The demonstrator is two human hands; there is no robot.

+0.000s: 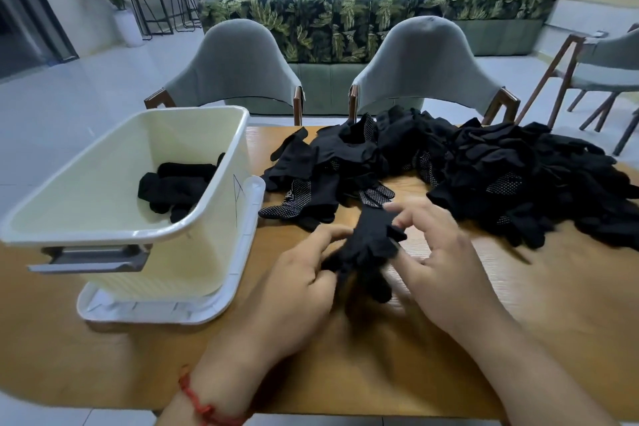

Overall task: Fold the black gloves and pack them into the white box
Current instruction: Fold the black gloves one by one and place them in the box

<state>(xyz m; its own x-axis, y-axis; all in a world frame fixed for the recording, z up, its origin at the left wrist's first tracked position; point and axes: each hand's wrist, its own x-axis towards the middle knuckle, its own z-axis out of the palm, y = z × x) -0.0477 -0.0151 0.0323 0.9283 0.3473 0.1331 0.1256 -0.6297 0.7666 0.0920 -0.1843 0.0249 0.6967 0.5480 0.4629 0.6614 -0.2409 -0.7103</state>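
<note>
The left grip and right grip are both pinching one black glove just above the counter, towards its near edge. The glove is sagging between them, looking light, limp and thin, so holding it at opposite ends is probably keeping the fold flat. Folded gloves are lying in the white box at the left edge. A loose pile is spreading across the far right.

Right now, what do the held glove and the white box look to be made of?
The held glove: probably soft knit fabric, matte black; it crumples limply. The white box: likely moulded plastic, smooth with a slight sheen; rounded rim, thin rigid walls.
</note>
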